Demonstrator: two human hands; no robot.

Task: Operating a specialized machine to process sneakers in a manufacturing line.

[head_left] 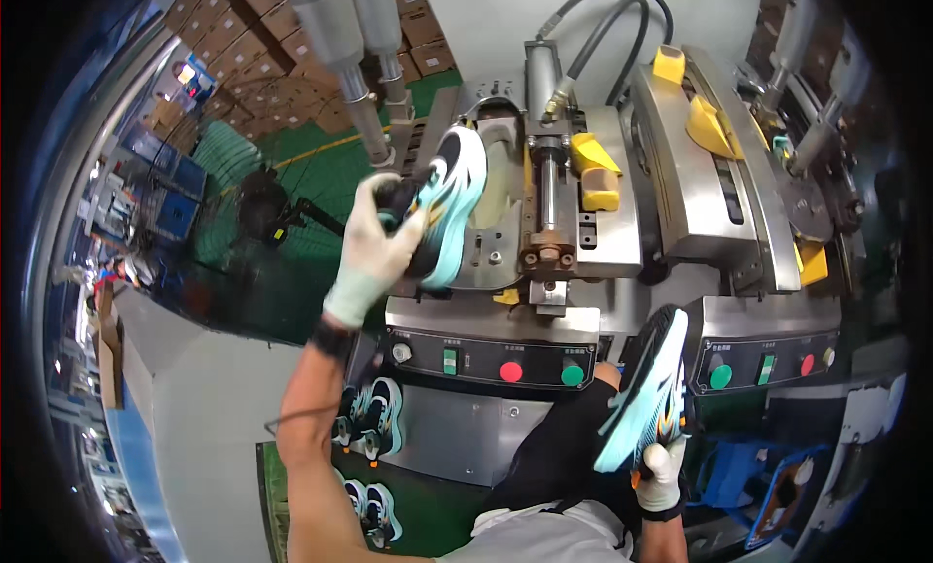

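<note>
My left hand (377,244), in a white glove, grips a black sneaker (450,208) with a white and pale turquoise sole. That shoe is tilted on its side in front of the left press (503,165), near its oval metal cavity. Lower right, my gloved right hand (661,474) is closed round the orange-tabbed end of a second sneaker (649,393), also black, white and turquoise. This one stands on end, its sole turned to the left, beside the control panels. Part of each hand's fingers is hidden behind its shoe.
Control panels with red and green buttons (510,372) front both machines. Yellow blocks (600,189) sit on the metal pressing parts. More sneakers (382,419) stand in pairs low on the left. A black fan (262,204) and stacked cartons (228,38) lie beyond, and a blue rack (743,476) stands right.
</note>
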